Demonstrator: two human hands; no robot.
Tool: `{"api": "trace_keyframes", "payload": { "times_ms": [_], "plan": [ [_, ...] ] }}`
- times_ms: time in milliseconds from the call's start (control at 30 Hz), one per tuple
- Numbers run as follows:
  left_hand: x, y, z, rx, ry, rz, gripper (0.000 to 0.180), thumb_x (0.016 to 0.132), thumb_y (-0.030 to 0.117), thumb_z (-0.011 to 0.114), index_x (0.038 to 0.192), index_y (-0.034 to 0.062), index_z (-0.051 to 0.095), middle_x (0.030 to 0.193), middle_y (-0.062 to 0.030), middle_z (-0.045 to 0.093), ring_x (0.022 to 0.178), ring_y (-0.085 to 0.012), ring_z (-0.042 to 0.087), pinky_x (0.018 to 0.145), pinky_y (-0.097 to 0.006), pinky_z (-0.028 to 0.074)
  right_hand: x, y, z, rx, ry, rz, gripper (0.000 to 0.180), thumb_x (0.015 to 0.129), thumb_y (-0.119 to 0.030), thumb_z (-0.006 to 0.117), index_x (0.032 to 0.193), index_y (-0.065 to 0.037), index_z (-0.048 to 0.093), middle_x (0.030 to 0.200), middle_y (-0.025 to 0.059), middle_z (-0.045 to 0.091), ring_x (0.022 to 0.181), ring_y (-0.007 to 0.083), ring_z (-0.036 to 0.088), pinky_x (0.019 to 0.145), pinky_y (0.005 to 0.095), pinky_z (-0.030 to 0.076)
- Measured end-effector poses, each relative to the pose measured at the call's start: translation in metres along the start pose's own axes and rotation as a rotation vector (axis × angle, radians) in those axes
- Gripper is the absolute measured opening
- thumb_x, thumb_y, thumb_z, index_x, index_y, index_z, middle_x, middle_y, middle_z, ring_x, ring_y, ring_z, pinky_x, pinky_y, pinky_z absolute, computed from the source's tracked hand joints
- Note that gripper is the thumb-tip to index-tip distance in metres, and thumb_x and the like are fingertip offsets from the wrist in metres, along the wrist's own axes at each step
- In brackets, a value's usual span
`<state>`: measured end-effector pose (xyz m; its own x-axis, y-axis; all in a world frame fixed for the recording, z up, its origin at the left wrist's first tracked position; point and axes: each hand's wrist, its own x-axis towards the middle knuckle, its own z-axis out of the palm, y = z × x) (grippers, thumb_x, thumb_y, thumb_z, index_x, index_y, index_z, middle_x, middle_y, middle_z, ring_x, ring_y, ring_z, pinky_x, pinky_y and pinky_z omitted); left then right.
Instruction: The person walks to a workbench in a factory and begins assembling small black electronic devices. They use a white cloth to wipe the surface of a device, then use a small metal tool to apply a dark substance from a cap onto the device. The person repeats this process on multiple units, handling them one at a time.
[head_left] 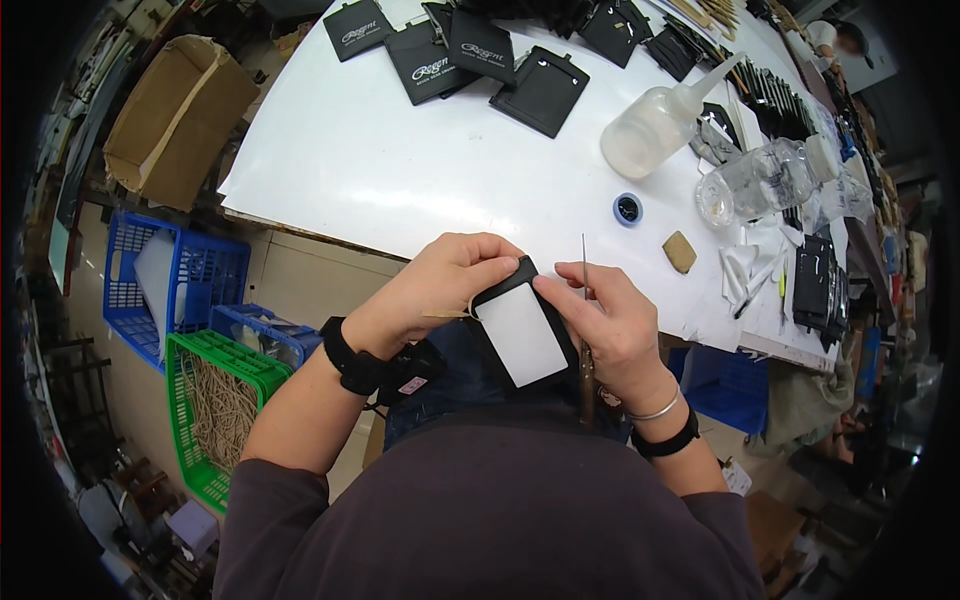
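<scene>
A flat black card holder (pixel 515 277) with a white panel (pixel 523 335) on its face is tilted over my lap, just off the table's near edge. My left hand (pixel 435 285) is closed on its upper left corner, thumb on top. A thin tan strip (pixel 446 314) juts out beside the fingers of that hand; its kind is unclear. My right hand (pixel 620 330) is closed around an awl-like tool (pixel 587 375) with a brown handle, its thin metal point upward. The right thumb and fingertip are close to the holder's upper right edge.
On the white table (pixel 330 160) are several black holders (pixel 541 90), a squeeze bottle (pixel 645 130), a clear jar (pixel 760 185), a small round blue-rimmed container (pixel 628 209) and a tan block (pixel 679 252). To the left stand a cardboard box (pixel 165 120), a blue crate (pixel 205 275) and a green crate (pixel 185 420) holding cord.
</scene>
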<state>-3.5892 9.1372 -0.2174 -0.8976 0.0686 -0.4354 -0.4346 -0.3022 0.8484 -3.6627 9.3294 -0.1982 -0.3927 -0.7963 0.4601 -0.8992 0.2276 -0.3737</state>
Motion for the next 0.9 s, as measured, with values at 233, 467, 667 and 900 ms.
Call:
{"api": "trace_keyframes", "payload": {
  "times_ms": [233,467,667,900],
  "plan": [
    [-0.001,0.001,0.001,-0.004,-0.003,0.000,0.020,0.092,0.013,0.048,0.101,-0.0013,0.059,0.086,-0.0026,0.062,0.074,-0.0063,0.057,0.068,-0.020,0.047,0.004,0.001,-0.001,-0.088,0.041,-0.024,0.030,0.065,-0.005,0.061,0.095,-0.008,0.067,0.090,0.0117,0.061,0.074,0.0220,0.060,0.061,0.0284,0.049],
    [0.000,0.002,-0.001,-0.001,0.001,-0.007,0.020,0.091,0.013,0.049,0.101,-0.0013,0.059,0.085,-0.0023,0.062,0.075,-0.0065,0.057,0.068,-0.020,0.047,0.006,0.002,0.002,-0.082,0.026,-0.074,0.032,0.063,-0.001,0.061,0.095,-0.006,0.066,0.090,0.0116,0.061,0.076,0.0226,0.060,0.060,0.0281,0.050],
    [-0.003,0.004,0.002,0.031,-0.001,0.012,0.020,0.091,0.014,0.049,0.100,-0.0009,0.059,0.086,-0.0022,0.062,0.075,-0.0064,0.057,0.068,-0.020,0.046,-0.002,0.006,0.003,-0.055,0.169,0.087,0.023,0.064,0.003,0.065,0.085,-0.004,0.061,0.081,0.0092,0.059,0.070,0.0226,0.057,0.056,0.0297,0.048],
    [-0.001,0.002,0.001,0.025,0.004,0.014,0.020,0.091,0.015,0.049,0.100,-0.0007,0.059,0.085,-0.0022,0.062,0.074,-0.0058,0.057,0.066,-0.019,0.046,-0.003,-0.004,0.002,0.064,0.119,0.120,0.019,0.064,-0.001,0.069,0.080,-0.004,0.060,0.077,0.0077,0.057,0.066,0.0213,0.055,0.053,0.0281,0.045]
  ]
}}
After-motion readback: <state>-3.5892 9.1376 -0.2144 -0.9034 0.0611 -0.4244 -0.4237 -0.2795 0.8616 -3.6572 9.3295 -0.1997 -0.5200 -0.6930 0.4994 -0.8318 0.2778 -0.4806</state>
